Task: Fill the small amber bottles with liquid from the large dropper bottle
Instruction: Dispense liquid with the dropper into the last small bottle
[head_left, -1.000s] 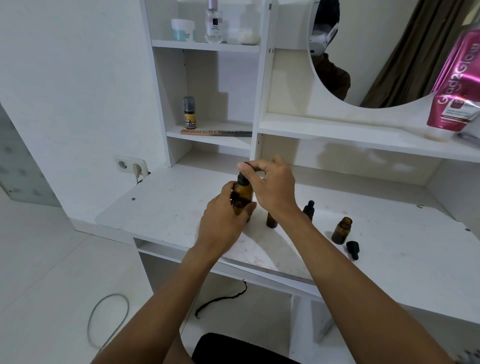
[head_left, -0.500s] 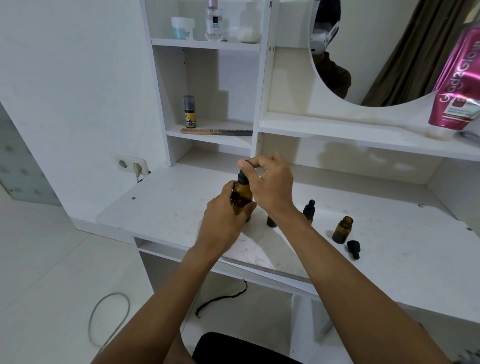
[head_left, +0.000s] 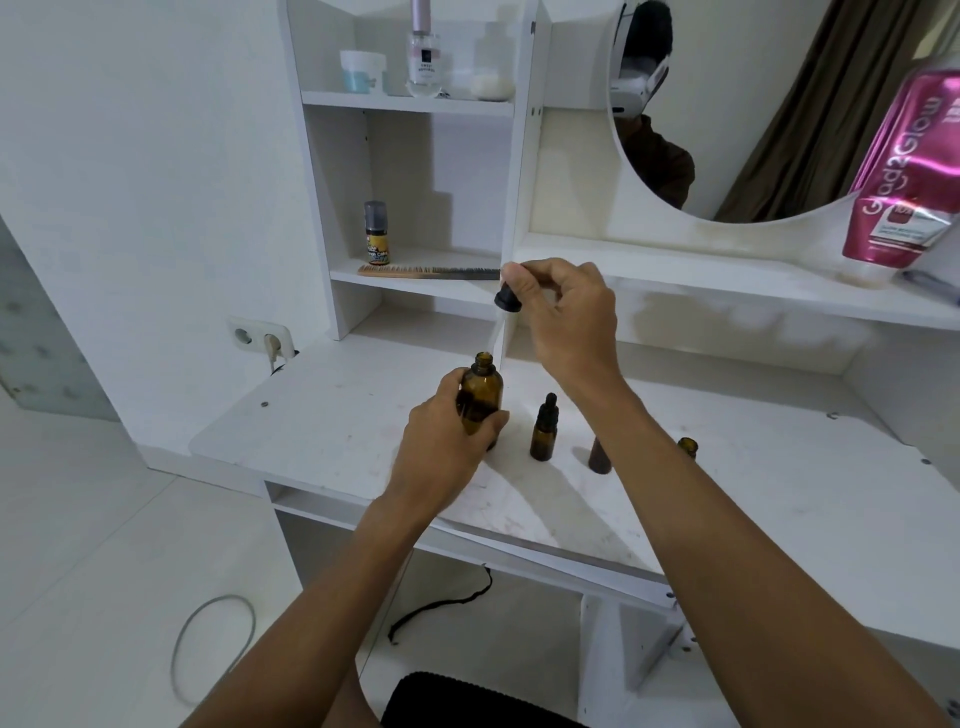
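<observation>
We see the left hand (head_left: 441, 447) wrapped round the big brown bottle (head_left: 483, 397), which stands upright on the white bench (head_left: 337, 415). The grip is clamped on the bottle's lower half. The fingers hide that part, so we cannot see its bottom. The bottle's mouth is open.

The right hand (head_left: 566, 317) is up above the bottle, a bit to the right. Its grip is a pinch: thumb and fingertips squeeze the black dropper top (head_left: 508, 300). A thin glass tube (head_left: 502, 338) hangs down from it toward the bottle's mouth. The tube is see-through and very hard to make out against the white wall behind. We cannot tell if there is liquid in it, or if its tip touches the bottle.

Just right of the big bottle stands a small bottle (head_left: 544, 434) with a black dropper cap on. Further right, a second small bottle (head_left: 600, 460) is partly hidden behind the right arm, and only its dark lower part peeks out. Past the arm we see just the open neck of a third small bottle (head_left: 687, 447).

On the shelf (head_left: 415, 285) behind, a comb (head_left: 431, 271) lies beside a little bottle (head_left: 377, 234) with a yellow label. A pink tube (head_left: 909, 166) is cut off at the right edge.
</observation>
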